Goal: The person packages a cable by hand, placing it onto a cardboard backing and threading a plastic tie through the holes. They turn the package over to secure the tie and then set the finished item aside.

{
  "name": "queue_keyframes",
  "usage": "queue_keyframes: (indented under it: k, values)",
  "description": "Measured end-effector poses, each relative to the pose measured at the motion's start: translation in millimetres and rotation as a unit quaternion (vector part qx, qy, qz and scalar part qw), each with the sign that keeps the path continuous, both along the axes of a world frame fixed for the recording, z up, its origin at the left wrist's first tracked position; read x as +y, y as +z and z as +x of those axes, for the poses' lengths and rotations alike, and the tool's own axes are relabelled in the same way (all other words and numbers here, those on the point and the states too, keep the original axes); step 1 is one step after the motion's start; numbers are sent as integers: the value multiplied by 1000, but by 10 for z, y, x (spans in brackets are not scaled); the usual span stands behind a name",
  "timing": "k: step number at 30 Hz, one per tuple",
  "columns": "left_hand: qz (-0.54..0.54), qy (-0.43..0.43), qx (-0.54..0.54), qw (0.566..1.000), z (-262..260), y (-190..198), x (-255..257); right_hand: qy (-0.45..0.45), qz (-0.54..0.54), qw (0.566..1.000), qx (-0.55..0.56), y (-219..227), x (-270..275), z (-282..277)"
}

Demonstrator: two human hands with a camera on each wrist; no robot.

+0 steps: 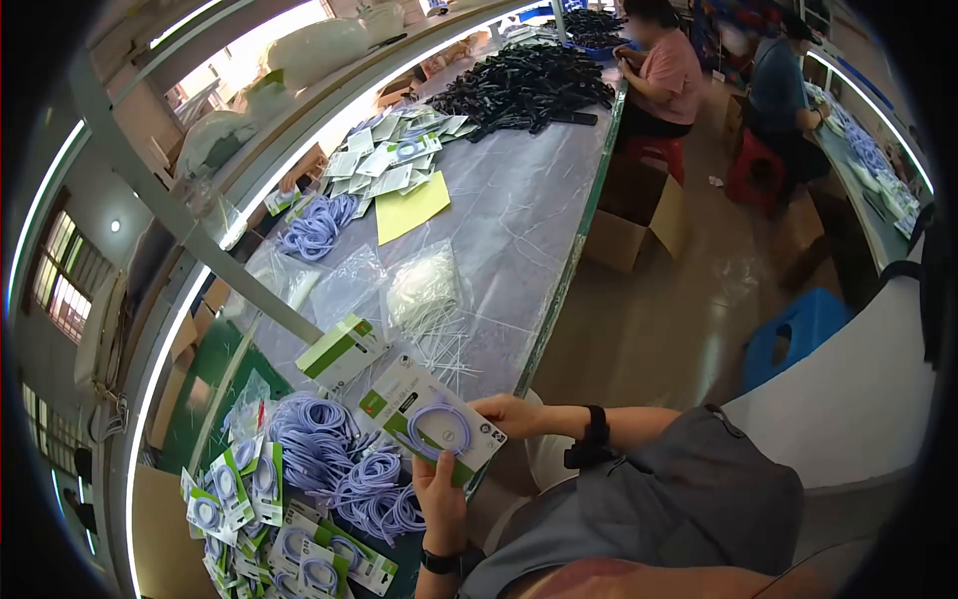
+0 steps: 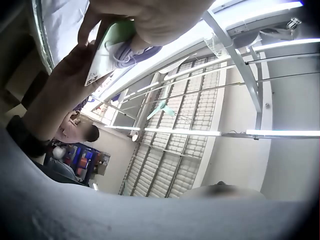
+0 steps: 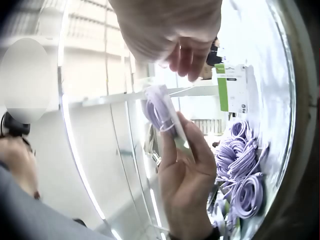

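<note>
A white and green card (image 1: 399,391) with a coiled lilac cable (image 1: 440,429) faces up at the table's near edge. My left hand (image 1: 440,499) grips its lower edge, thumb on the front by the coil. At its right edge is my right hand (image 1: 507,413), with its fingertips partly hidden behind the card. The right wrist view shows the card (image 3: 181,131) edge-on in my left hand (image 3: 187,182). A thin white strip (image 3: 181,91) runs from it to the bent fingers of my right hand (image 3: 170,30), which appear to pinch it.
Lilac cable bundles (image 1: 317,439) and finished-looking carded cables (image 1: 319,559) lie left of my hands. Beyond are a stack of cards (image 1: 342,351), white ties (image 1: 424,290), a yellow sheet (image 1: 412,208) and a black pile (image 1: 524,85). Two people sit farther back.
</note>
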State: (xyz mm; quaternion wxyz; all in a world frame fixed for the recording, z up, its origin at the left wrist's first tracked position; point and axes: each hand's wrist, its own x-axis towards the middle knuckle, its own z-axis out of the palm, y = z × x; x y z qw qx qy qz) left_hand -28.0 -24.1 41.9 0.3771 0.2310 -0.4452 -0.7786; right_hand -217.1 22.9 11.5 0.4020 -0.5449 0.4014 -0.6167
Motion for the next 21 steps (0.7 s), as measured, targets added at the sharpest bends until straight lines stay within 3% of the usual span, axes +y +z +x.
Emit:
queue_keyframes:
  k: [1,3,6,8,17,21]
  values:
    - [-4,-4,-4,1000,-12,10,19,41,-4,999,-3,19,17,7]
    - [26,0,8,1000,-6,21,51,30,15,999,43,-64,-5,-26]
    - [32,-6,0,999,20,-12,62,74,4,997,-29,-154,-2,-23]
    - [33,-9,-9,999,20,-23,66,101,27,992,64,-231,-3,-49]
    - [61,-22,-21,998,59,-66,15,6,-80,991,110,-107,69,66]
    - [159,-75,0,985,100,-147,-36,-23,-116,980,160,-282,48,36]
